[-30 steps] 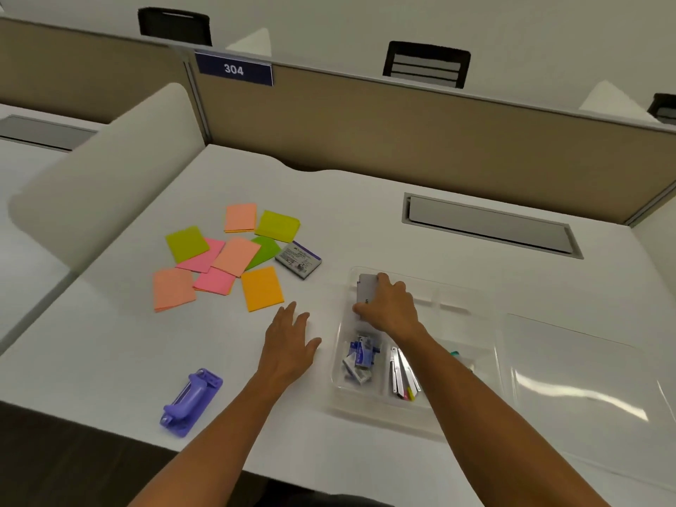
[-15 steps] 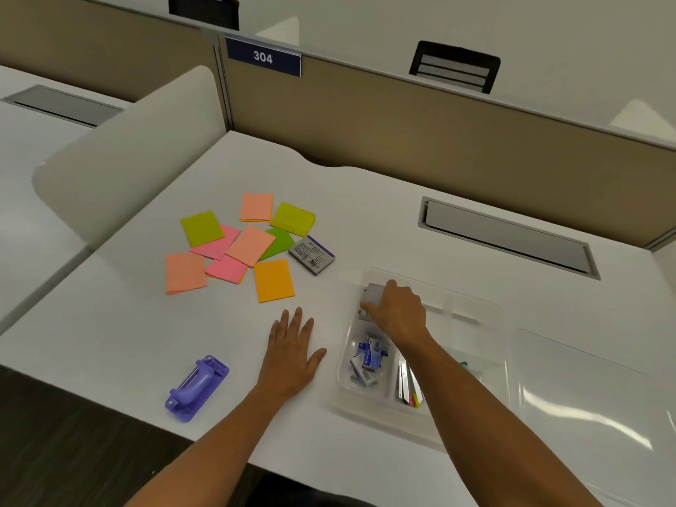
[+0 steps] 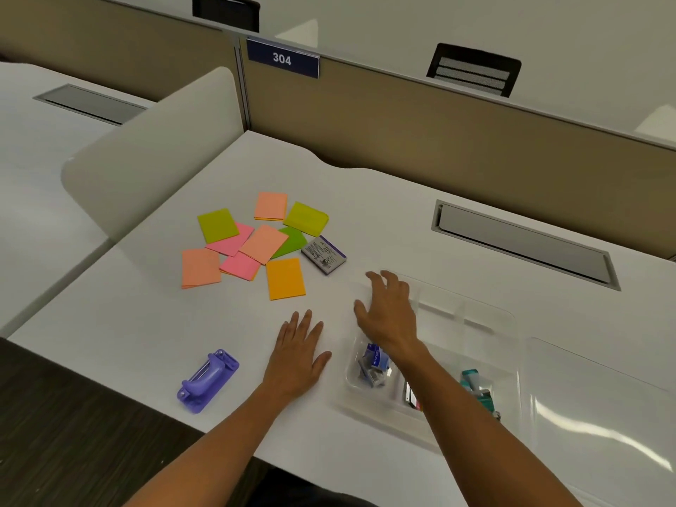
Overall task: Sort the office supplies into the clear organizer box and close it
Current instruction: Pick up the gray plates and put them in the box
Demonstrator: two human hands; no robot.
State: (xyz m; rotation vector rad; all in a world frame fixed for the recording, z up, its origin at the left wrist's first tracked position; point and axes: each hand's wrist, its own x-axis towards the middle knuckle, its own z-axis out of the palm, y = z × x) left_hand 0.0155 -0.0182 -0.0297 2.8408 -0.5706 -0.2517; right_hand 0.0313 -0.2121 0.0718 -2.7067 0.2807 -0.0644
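The clear organizer box lies open on the white desk at the right, its clear lid flat beside it. Small blue and grey items fill its front left compartment; teal items lie further right. My right hand hovers over the box's left back corner, fingers spread, holding nothing. My left hand rests flat on the desk just left of the box. Several coloured sticky-note pads lie scattered at the left back, with a small grey and purple staple box beside them. A purple hole punch sits near the front edge.
A tan partition with a "304" sign runs along the back. A grey cable hatch is set into the desk behind the box. A white curved divider stands at the left. The desk's front edge is close to the hole punch.
My right hand was shut on a grey item in the box's back left compartment; it has since let go, lifted and spread its fingers. The camera moved closer and turned left.
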